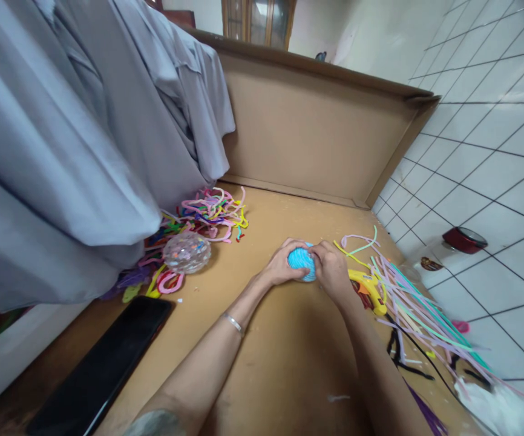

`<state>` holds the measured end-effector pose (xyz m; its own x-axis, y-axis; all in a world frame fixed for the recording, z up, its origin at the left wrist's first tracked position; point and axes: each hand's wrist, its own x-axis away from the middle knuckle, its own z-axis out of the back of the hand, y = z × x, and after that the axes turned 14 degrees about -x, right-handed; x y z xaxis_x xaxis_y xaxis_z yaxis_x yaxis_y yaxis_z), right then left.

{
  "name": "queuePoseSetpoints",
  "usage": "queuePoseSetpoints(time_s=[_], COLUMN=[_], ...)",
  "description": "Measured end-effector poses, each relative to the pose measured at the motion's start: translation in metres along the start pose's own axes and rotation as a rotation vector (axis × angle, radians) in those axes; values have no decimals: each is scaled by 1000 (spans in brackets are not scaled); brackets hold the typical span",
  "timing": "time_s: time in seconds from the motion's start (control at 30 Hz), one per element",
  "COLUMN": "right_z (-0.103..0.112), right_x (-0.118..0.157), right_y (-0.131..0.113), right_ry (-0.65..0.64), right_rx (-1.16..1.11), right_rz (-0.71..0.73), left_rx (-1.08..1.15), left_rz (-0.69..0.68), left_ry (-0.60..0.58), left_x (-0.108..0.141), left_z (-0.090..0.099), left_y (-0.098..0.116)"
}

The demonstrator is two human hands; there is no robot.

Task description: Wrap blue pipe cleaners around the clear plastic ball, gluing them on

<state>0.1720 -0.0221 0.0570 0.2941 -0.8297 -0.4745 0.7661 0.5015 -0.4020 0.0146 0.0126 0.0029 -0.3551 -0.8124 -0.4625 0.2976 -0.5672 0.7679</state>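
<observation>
A light blue ball (301,261), wound in rows of what looks like fuzzy pipe cleaner, is between my two hands at the middle of the table. My left hand (284,264) curls round its left side, with the thumb along the near edge. Closed at the ball's right edge is my right hand (330,266), fingertips pinched against the blue winding; whether a loose end is in the pinch is hidden. Just right of that hand lies a yellow glue gun (370,290), partly covered by the wrist.
Loose pipe cleaners (407,290) spread along the right side beside a clear jar with a red lid (465,240). At left are a multicoloured pipe cleaner pile (214,212), a clear speckled ball (187,252) and a black phone (103,363). Grey cloth (108,133) hangs over the left; a brown panel (307,121) stands behind.
</observation>
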Motion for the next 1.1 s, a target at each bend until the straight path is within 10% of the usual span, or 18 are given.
queuePoseSetpoints(time_s=[1.1], right_z=[2], right_x=[-1], right_y=[-4], right_ry=[-47], right_rx=[-60], right_rz=[-84], left_rx=[-171], left_rz=[-43], left_ry=[64], left_x=[8], left_z=[-10], left_y=[-2])
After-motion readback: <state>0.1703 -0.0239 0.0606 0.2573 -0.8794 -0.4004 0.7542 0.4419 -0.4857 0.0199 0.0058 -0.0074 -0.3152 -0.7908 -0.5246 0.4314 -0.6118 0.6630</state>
